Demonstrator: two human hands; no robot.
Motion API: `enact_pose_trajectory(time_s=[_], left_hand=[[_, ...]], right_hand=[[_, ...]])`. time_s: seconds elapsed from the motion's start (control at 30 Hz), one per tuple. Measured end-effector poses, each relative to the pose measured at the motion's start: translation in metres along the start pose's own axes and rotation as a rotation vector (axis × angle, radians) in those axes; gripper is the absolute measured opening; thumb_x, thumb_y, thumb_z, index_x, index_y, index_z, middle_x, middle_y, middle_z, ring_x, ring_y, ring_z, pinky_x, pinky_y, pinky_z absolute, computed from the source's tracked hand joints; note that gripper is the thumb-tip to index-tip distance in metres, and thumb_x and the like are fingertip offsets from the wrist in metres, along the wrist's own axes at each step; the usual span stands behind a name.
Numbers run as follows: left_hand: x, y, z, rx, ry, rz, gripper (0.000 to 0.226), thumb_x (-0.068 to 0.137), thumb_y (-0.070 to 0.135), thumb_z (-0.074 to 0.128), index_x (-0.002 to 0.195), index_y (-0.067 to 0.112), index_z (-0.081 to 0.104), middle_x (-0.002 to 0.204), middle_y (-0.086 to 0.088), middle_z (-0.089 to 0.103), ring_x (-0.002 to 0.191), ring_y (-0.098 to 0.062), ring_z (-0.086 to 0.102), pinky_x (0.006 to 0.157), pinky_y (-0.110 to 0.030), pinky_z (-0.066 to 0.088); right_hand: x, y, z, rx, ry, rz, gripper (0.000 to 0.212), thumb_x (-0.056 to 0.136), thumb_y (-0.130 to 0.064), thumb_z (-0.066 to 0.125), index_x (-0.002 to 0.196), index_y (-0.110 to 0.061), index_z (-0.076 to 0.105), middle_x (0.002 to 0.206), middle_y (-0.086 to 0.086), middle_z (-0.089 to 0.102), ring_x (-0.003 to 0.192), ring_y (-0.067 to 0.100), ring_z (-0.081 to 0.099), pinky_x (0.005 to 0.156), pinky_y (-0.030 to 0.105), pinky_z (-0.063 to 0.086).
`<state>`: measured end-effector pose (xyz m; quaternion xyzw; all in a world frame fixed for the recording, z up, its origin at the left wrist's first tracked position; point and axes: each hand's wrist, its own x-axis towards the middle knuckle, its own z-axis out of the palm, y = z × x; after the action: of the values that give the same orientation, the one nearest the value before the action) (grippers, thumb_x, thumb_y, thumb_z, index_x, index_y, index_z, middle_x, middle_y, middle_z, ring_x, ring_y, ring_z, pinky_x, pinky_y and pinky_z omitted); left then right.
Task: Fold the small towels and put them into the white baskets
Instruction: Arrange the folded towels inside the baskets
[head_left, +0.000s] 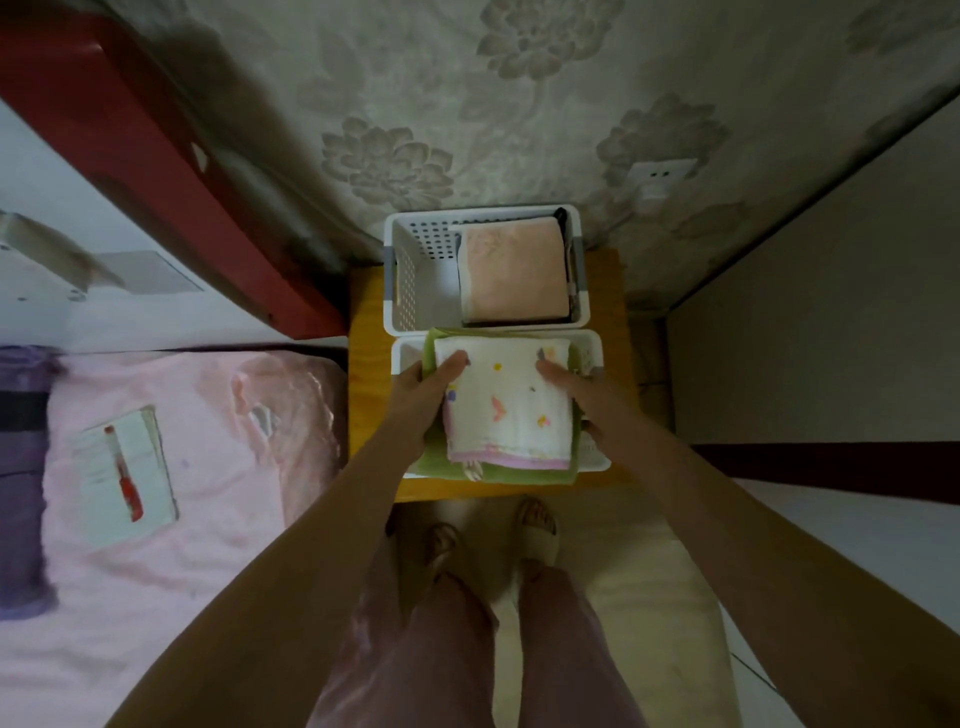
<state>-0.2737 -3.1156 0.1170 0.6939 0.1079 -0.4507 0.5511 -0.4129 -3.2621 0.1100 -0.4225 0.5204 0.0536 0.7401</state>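
Folded towels (511, 405) held over near basket (592, 345), long axis front-to-back; left hand (423, 389) and right hand (576, 387) gripping opposite sides; basket directly beneath.

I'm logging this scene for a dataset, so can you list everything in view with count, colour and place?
baskets: two, white, on the wooden table
table: one, yellow-brown wood, against the wall
pink towel: one, folded, in the far basket
printed towel: one, white, over the near basket
green towel: one, under the printed towel
bed cover: one, pink, left
wall socket: one, white
left hand: holds the stack's left side
right hand: holds its right side
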Motion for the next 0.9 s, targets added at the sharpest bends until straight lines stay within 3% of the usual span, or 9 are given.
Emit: enact_pose_trajectory(time_s=[0.13, 0.23, 0.3, 0.37, 0.43, 0.57, 0.63, 0.73, 0.9], left_hand=[[0.019, -0.017, 0.004, 0.132, 0.063, 0.116, 0.024, 0.083, 0.039, 0.072, 0.097, 0.023, 0.061, 0.094, 0.001, 0.071, 0.082, -0.014, 0.069, 0.064, -0.025, 0.058], [0.029, -0.035, 0.011, 0.284, 0.140, 0.270, 0.030, 0.080, 0.035, 0.075, 0.096, 0.028, 0.051, 0.089, 0.011, 0.065, 0.078, -0.005, 0.065, 0.056, -0.016, 0.053], [0.035, -0.052, 0.013, 0.304, 0.158, 0.322, 0.036, 0.084, 0.032, 0.072, 0.110, 0.024, 0.049, 0.101, 0.006, 0.065, 0.091, -0.012, 0.065, 0.070, -0.026, 0.056], [0.039, -0.066, 0.016, 0.292, 0.181, 0.333, 0.047, 0.089, 0.032, 0.066, 0.128, 0.015, 0.045, 0.115, 0.000, 0.063, 0.101, -0.016, 0.063, 0.076, -0.022, 0.054], [0.044, -0.070, 0.021, 0.336, 0.234, 0.309, 0.054, 0.093, 0.038, 0.058, 0.137, 0.013, 0.039, 0.117, 0.003, 0.060, 0.097, -0.010, 0.058, 0.065, -0.006, 0.045], [0.054, -0.062, 0.025, 0.440, 0.298, 0.316, 0.057, 0.097, 0.044, 0.046, 0.140, 0.007, 0.036, 0.102, 0.005, 0.063, 0.083, -0.007, 0.057, 0.053, -0.004, 0.040], [0.056, -0.061, 0.020, 0.486, 0.308, 0.309, 0.046, 0.097, 0.047, 0.047, 0.127, 0.013, 0.046, 0.085, 0.012, 0.059, 0.082, -0.011, 0.062, 0.054, -0.010, 0.042], [0.056, -0.069, 0.013, 0.440, 0.254, 0.209, 0.022, 0.094, 0.050, 0.050, 0.099, 0.028, 0.054, 0.088, 0.008, 0.065, 0.090, -0.018, 0.066, 0.066, -0.027, 0.051], [0.049, -0.081, 0.010, 0.491, 0.151, 0.113, 0.052, 0.097, 0.051, 0.041, 0.133, 0.014, 0.048, 0.119, -0.005, 0.064, 0.108, -0.025, 0.062, 0.093, -0.043, 0.051]], right_hand=[[0.026, 0.009, 0.017, -0.188, 0.249, -0.161, 0.039, 0.079, -0.048, 0.073, 0.094, -0.014, 0.061, 0.090, 0.004, 0.069, 0.083, 0.022, 0.068, 0.070, 0.030, 0.057], [0.040, 0.018, 0.026, -0.242, 0.331, -0.382, 0.020, 0.087, -0.034, 0.069, 0.078, -0.026, 0.054, 0.071, -0.004, 0.058, 0.058, 0.008, 0.057, 0.057, 0.027, 0.053], [0.048, 0.028, 0.031, -0.208, 0.305, -0.389, 0.014, 0.089, -0.031, 0.067, 0.099, -0.026, 0.059, 0.088, -0.004, 0.065, 0.075, 0.002, 0.064, 0.073, 0.032, 0.057], [0.055, 0.037, 0.033, -0.236, 0.296, -0.370, 0.044, 0.091, -0.032, 0.064, 0.128, -0.012, 0.052, 0.115, 0.006, 0.065, 0.103, 0.015, 0.063, 0.088, 0.036, 0.054], [0.063, 0.041, 0.033, -0.287, 0.325, -0.355, 0.058, 0.092, -0.033, 0.061, 0.139, -0.005, 0.042, 0.129, 0.012, 0.058, 0.117, 0.025, 0.058, 0.095, 0.037, 0.050], [0.070, 0.041, 0.036, -0.393, 0.424, -0.360, 0.066, 0.094, -0.036, 0.058, 0.144, -0.002, 0.032, 0.135, 0.016, 0.052, 0.122, 0.029, 0.053, 0.099, 0.041, 0.047], [0.070, 0.043, 0.036, -0.347, 0.450, -0.345, 0.067, 0.094, -0.036, 0.058, 0.145, -0.002, 0.030, 0.137, 0.016, 0.051, 0.124, 0.028, 0.052, 0.101, 0.045, 0.046], [0.067, 0.048, 0.032, -0.338, 0.404, -0.207, 0.068, 0.092, -0.045, 0.057, 0.143, -0.004, 0.036, 0.136, 0.013, 0.053, 0.124, 0.029, 0.052, 0.104, 0.041, 0.044], [0.063, 0.057, 0.025, -0.548, 0.304, -0.169, 0.072, 0.093, -0.055, 0.049, 0.144, -0.008, 0.029, 0.135, 0.012, 0.052, 0.122, 0.032, 0.053, 0.104, 0.045, 0.043]])
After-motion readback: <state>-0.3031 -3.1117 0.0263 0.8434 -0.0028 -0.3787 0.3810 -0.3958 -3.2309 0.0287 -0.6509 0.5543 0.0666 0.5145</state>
